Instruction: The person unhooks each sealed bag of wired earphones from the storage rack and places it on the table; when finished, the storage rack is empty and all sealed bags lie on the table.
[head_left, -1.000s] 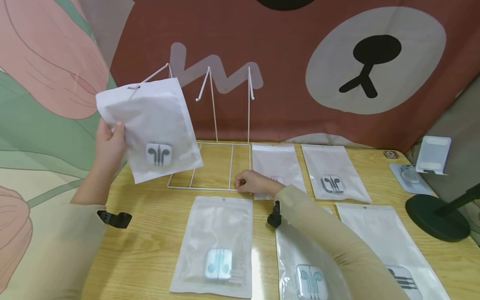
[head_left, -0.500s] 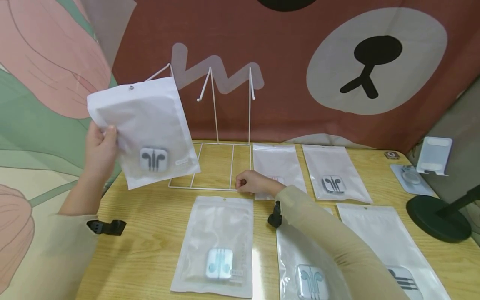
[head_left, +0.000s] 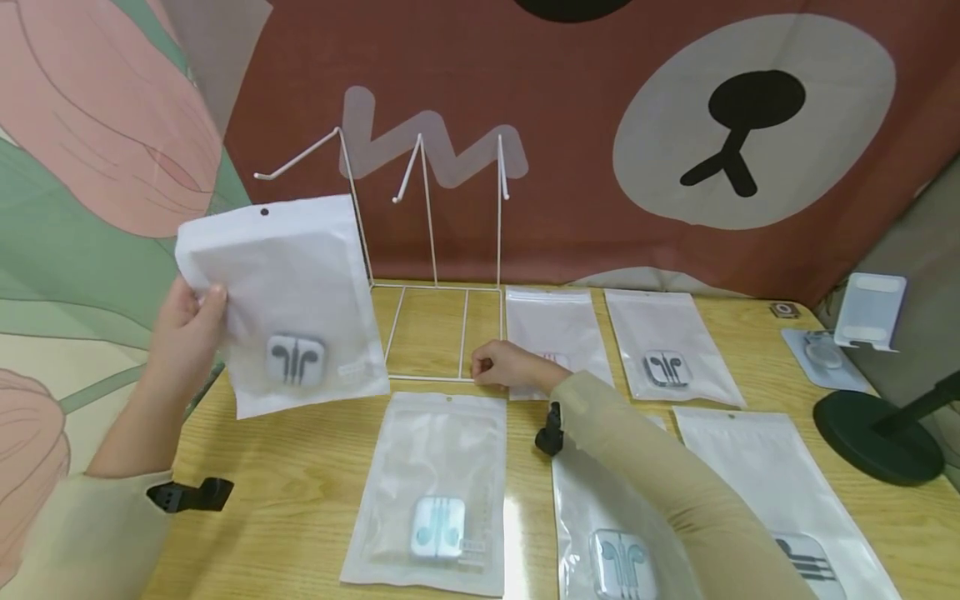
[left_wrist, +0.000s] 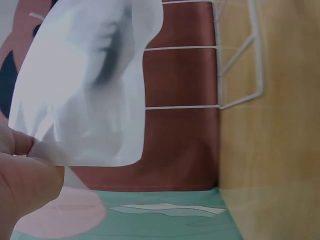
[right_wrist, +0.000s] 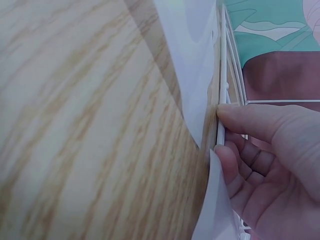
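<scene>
My left hand [head_left: 183, 329] pinches the left edge of a white zip bag [head_left: 300, 267] between thumb and fingers. A boxed pair of earphones [head_left: 297, 360] shows dark through its front, and a small hole is near the top edge. The bag hangs in the air, just below the left hook of a white wire display rack [head_left: 431, 225]. In the left wrist view the thumb presses on the bag's corner [left_wrist: 115, 145]. My right hand [head_left: 513, 367] pinches the front base wire of the rack near its right corner, also seen in the right wrist view as a white rod [right_wrist: 221, 120].
Several similar bags lie on the wooden table [head_left: 277, 500]: one bag [head_left: 427, 450] in front of the rack, others such as this bag [head_left: 667, 333] to the right. At the far right are a phone stand [head_left: 866, 312] and a dark round base [head_left: 877, 437].
The bag has come off the rack's left hook; the hook tip passed through its hole earlier and now shows bare above it. My left hand has moved down and left; the right stays put.
</scene>
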